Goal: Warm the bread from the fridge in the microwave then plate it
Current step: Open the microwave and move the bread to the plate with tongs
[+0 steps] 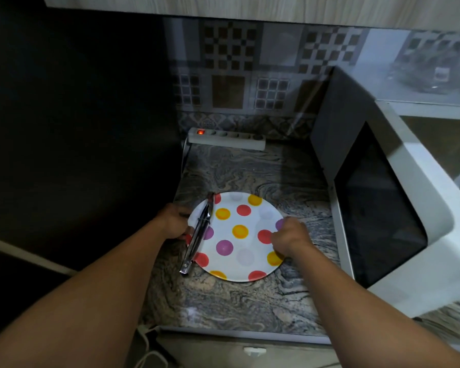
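Note:
A white plate [246, 257] with red, yellow and purple dots lies on the marbled counter [237, 176]. Metal tongs [198, 235] rest along the plate's left rim. My left hand [174, 224] grips the plate's left edge beside the tongs. My right hand [290, 239] holds the plate's right rim, fingers curled over it. The white microwave [398, 197] stands just to the right, its dark door closed. No bread is in sight.
A white power strip [227, 139] with a lit red switch lies at the back against the patterned tiled wall. A tall black surface [77, 128] borders the counter on the left. A white cable [146, 349] hangs below the counter's front edge.

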{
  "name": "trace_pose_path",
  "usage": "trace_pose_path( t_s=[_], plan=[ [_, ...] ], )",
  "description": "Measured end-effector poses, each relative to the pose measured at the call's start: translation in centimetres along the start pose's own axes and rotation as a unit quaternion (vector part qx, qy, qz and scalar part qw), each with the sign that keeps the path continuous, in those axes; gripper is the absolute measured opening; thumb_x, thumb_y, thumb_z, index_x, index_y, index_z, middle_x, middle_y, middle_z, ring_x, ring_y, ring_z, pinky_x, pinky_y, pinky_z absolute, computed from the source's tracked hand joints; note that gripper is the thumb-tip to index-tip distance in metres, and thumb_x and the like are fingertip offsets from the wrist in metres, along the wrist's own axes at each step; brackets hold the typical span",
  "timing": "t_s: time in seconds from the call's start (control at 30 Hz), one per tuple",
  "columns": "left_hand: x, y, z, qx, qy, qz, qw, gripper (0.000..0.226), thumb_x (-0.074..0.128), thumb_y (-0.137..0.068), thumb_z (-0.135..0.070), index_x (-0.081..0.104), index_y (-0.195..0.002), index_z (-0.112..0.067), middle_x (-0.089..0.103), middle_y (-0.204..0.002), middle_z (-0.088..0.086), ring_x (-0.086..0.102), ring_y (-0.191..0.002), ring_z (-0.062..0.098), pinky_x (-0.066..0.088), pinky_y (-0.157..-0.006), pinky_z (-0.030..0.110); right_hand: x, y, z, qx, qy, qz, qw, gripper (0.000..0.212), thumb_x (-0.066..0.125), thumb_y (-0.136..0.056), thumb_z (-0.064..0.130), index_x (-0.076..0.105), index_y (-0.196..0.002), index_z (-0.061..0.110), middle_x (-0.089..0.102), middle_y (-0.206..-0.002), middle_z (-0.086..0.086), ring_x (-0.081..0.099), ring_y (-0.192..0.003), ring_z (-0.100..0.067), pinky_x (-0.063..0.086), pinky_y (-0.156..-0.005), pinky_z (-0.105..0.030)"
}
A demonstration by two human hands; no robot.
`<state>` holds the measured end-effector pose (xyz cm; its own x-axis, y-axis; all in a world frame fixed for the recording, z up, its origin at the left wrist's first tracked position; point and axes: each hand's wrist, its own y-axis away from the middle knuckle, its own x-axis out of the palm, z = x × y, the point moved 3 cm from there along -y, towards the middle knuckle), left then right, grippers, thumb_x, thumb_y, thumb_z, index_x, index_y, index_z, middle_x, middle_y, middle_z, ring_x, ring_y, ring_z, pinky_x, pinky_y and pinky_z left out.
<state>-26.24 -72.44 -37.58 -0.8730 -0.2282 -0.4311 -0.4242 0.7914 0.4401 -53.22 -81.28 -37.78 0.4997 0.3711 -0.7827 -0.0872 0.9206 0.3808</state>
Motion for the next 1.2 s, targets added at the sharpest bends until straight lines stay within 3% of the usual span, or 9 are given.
trace_pose_path(
  t_s=[0.07,0.2,0.3,0.43,0.6,0.73,0.93,1.07,1.2],
  plan=[
    [-0.1,0.4,-0.2,-0.01,0.014,0.008,1.0,0.034,0.064,-0.083,0.019,0.065,-0.104,-0.007,0.067,-0.089,0.015,0.064,-0.076,0.03,0.056,-0.052,0.027,-0.2,0.1,-0.2,0.006,-0.027,-0.004,1.0,0.041,0.067,-0.088,0.019,0.06,-0.128,0.008,0.059,-0.132,-0.017,0.057,-0.12,-0.035,0.048,-0.088,-0.031],
    [-0.4,0.6,-0.1,-0.011,0.041,0.015,0.999,0.046,0.064,-0.08,0.021,0.067,-0.119,-0.003,0.07,-0.111,0.021,0.067,-0.096,0.035,0.058,-0.073,0.038,-0.4,0.5,-0.5,0.024,-0.096,0.001,0.995,0.044,0.064,-0.086,0.011,0.058,-0.129,0.01,0.061,-0.129,-0.013,0.058,-0.118,-0.034,0.046,-0.087,-0.029],
    [-0.6,1.5,-0.3,-0.012,0.071,0.02,0.997,0.05,0.066,-0.078,0.02,0.069,-0.121,-0.005,0.071,-0.111,0.022,0.068,-0.102,0.04,0.058,-0.08,0.043,-0.9,0.8,-0.3,0.01,-0.124,-0.002,0.992,0.035,0.066,-0.081,0.004,0.061,-0.115,0.011,0.066,-0.118,-0.012,0.061,-0.112,-0.032,0.049,-0.088,-0.031],
    [-0.8,3.6,-0.9,-0.02,0.106,0.025,0.994,0.048,0.061,-0.082,0.019,0.068,-0.116,-0.014,0.072,-0.108,0.018,0.068,-0.092,0.031,0.059,-0.075,0.037,-1.8,1.7,0.0,-0.01,-0.153,-0.005,0.988,0.03,0.067,-0.078,0.0,0.062,-0.099,0.021,0.07,-0.112,-0.01,0.065,-0.109,-0.031,0.053,-0.096,-0.038],
    [-1.4,6.6,-2.1,-0.03,0.118,0.014,0.993,0.047,0.055,-0.087,0.016,0.066,-0.114,-0.021,0.072,-0.105,0.014,0.066,-0.097,0.03,0.056,-0.073,0.038,-3.3,4.0,0.1,-0.017,-0.173,-0.01,0.985,0.045,0.067,-0.085,0.0,0.061,-0.129,0.006,0.065,-0.124,-0.014,0.06,-0.117,-0.032,0.048,-0.099,-0.032],
    [-2.1,9.5,-2.7,-0.028,0.123,-0.01,0.992,0.05,0.05,-0.088,0.02,0.066,-0.114,-0.02,0.072,-0.11,0.014,0.067,-0.098,0.028,0.057,-0.068,0.035,-4.7,6.1,0.2,-0.024,-0.169,-0.006,0.985,0.049,0.066,-0.089,0.0,0.055,-0.136,0.003,0.06,-0.131,-0.015,0.057,-0.122,-0.031,0.044,-0.095,-0.027],
    [-2.9,15.0,-3.3,-0.032,0.114,-0.044,0.992,0.051,0.049,-0.085,0.019,0.068,-0.119,-0.015,0.072,-0.11,0.013,0.07,-0.101,0.03,0.06,-0.086,0.045,-6.4,10.3,-0.1,-0.046,-0.149,0.004,0.988,0.046,0.068,-0.09,0.004,0.057,-0.134,0.003,0.061,-0.132,-0.014,0.058,-0.121,-0.031,0.043,-0.088,-0.025],
    [-3.2,19.6,-3.5,-0.037,0.113,-0.067,0.991,0.049,0.046,-0.088,0.019,0.067,-0.117,-0.015,0.071,-0.109,0.013,0.069,-0.102,0.029,0.06,-0.078,0.037,-7.4,13.3,-0.3,-0.084,-0.124,0.003,0.989,0.042,0.067,-0.088,0.002,0.06,-0.129,0.0,0.063,-0.129,-0.016,0.06,-0.118,-0.031,0.05,-0.098,-0.031],
    [-3.4,23.5,-3.7,-0.039,0.114,-0.085,0.989,0.05,0.044,-0.089,0.019,0.066,-0.116,-0.016,0.07,-0.11,0.015,0.068,-0.098,0.027,0.059,-0.073,0.034,-8.3,16.1,-0.9,-0.103,-0.118,0.011,0.988,0.038,0.068,-0.086,0.001,0.064,-0.124,-0.001,0.066,-0.124,-0.014,0.062,-0.115,-0.028,0.051,-0.096,-0.031]
  ],
)
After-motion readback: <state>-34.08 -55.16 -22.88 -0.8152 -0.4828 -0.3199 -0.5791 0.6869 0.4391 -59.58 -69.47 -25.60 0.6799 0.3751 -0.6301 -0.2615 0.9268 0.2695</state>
